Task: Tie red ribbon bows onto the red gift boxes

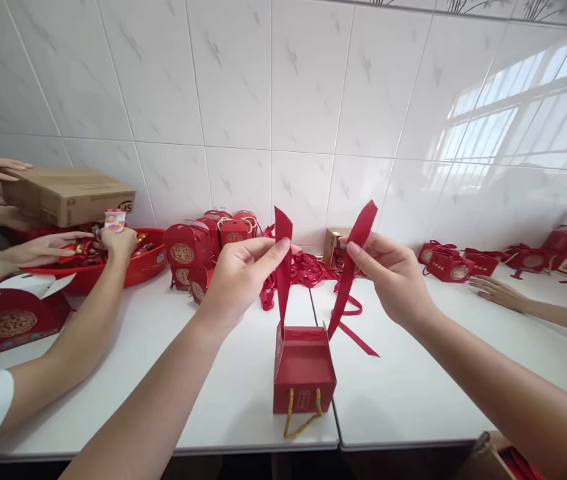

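A small red gift box (305,370) with a gold cord handle (303,427) stands on the white table in front of me. Its red ribbon (346,293) rises from both sides of the box top. My left hand (243,273) pinches one ribbon end between thumb and fingers. The other end is pinched in my right hand (390,273), at about the same height and a little apart. Both ribbon ends stick up above my fingers. Neither hand touches the box itself.
Behind lie a heap of red ribbons (308,270) and stacked red boxes (186,248). At left, other people's hands work over a red basin (149,267) of sweets and hold a cardboard box (70,193). Ribbon-tied boxes (446,261) and another person's hand (500,292) are at right.
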Action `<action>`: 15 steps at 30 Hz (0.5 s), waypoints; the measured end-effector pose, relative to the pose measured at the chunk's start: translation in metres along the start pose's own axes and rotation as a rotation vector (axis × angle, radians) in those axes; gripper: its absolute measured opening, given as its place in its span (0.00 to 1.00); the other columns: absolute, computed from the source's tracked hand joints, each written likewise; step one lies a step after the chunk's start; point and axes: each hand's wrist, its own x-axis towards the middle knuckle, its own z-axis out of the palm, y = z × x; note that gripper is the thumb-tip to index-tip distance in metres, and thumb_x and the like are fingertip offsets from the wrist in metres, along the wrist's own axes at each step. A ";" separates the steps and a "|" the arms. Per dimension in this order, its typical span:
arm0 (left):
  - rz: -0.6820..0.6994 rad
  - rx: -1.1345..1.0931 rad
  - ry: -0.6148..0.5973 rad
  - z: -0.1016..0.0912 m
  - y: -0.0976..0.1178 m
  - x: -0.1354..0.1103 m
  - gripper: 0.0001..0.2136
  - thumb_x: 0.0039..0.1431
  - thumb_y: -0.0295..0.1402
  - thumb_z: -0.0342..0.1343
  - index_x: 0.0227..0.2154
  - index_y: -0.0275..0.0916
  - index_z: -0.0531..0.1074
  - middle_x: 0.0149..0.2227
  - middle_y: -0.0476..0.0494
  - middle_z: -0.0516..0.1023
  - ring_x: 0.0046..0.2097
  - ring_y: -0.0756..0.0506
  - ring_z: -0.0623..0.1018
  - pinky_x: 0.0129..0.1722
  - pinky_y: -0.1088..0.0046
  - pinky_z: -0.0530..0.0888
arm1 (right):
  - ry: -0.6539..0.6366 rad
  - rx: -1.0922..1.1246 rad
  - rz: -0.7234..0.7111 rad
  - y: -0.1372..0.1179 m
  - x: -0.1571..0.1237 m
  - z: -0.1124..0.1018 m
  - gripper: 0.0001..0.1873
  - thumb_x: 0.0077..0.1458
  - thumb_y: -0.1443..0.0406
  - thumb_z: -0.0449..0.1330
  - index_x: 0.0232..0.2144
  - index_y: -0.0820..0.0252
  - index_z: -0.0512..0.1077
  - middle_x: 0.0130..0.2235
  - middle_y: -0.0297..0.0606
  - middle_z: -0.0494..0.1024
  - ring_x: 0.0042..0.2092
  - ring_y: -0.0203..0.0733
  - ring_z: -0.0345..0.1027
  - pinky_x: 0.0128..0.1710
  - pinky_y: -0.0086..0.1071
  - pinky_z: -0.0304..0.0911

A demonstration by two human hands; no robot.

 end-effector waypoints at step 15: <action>0.045 -0.064 0.072 0.010 -0.005 0.001 0.14 0.53 0.45 0.58 0.32 0.39 0.79 0.29 0.45 0.80 0.36 0.47 0.77 0.40 0.71 0.72 | -0.041 0.165 0.032 -0.002 0.001 0.007 0.08 0.54 0.59 0.61 0.31 0.57 0.77 0.32 0.35 0.76 0.37 0.37 0.70 0.41 0.35 0.66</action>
